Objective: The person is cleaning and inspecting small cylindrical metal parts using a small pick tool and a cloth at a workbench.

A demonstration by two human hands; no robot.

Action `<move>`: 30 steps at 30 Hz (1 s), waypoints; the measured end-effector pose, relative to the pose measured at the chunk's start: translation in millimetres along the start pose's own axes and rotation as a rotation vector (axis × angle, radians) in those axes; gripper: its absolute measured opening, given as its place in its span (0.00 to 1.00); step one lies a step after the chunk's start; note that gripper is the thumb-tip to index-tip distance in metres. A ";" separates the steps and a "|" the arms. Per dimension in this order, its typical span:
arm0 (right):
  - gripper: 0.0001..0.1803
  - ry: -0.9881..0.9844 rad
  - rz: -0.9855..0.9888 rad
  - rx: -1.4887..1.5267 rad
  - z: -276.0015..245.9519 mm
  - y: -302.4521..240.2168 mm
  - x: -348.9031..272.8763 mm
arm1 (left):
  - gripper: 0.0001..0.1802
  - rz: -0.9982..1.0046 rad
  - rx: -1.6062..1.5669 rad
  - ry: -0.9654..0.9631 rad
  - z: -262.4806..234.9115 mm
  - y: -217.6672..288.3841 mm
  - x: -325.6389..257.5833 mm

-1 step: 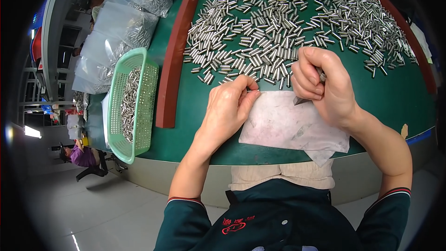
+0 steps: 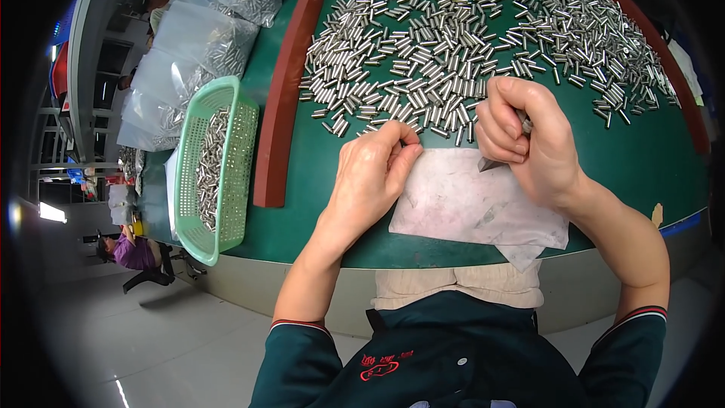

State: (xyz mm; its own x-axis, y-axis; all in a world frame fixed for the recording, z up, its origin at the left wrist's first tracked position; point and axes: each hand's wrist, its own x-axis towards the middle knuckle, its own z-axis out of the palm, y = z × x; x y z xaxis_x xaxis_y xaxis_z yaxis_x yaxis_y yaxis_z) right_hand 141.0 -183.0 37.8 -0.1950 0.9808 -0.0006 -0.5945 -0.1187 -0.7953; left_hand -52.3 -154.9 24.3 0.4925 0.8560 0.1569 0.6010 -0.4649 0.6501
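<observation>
Steel pins (image 2: 453,53) crowd the red rim (image 2: 281,98) — cloth (image 2: 468,200) overhangs the table edge (image 2: 453,253).

This is a factory work room. A big green work table (image 2: 649,159) is covered with small shiny metal tubes (image 2: 453,53). More fill a green plastic basket (image 2: 215,174) and clear plastic bags (image 2: 204,38) nearby.

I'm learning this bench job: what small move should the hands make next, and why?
Probably the left hand draws one metal pin from the heap onto the white sheet, since its fingertips are at the heap's near edge and the right hand holds a pointed tool there.
</observation>
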 end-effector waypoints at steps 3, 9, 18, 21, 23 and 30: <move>0.19 0.001 0.006 0.008 0.0 -0.4 1.4 | 0.04 -0.180 -0.402 0.000 -7.5 -4.3 -0.7; 0.19 0.006 0.018 0.027 -1.3 1.5 4.0 | 0.08 -0.427 -1.511 -0.219 -20.0 -18.7 -3.2; 0.19 0.040 0.050 0.019 -1.9 -0.9 5.7 | 0.09 -0.527 -1.367 -0.137 -18.1 -15.4 3.1; 0.19 0.046 0.055 0.019 -2.0 -1.1 6.4 | 0.09 -0.527 -1.395 -0.147 -19.9 -16.7 1.8; 0.19 0.047 0.058 0.019 -2.5 -1.1 7.1 | 0.09 -0.531 -1.401 -0.148 -20.6 -17.3 2.0; 0.19 0.058 0.061 0.043 -3.9 -1.0 8.7 | 0.08 -0.521 -1.411 -0.135 -20.1 -19.8 3.5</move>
State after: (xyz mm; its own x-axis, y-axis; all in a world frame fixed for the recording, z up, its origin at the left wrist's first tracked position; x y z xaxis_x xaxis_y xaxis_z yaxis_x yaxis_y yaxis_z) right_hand 142.9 -173.7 36.3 -0.1868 0.9787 -0.0846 -0.6164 -0.1839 -0.7656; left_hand -75.1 -138.2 26.9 0.5205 0.7890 -0.3263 -0.3195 0.5344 0.7825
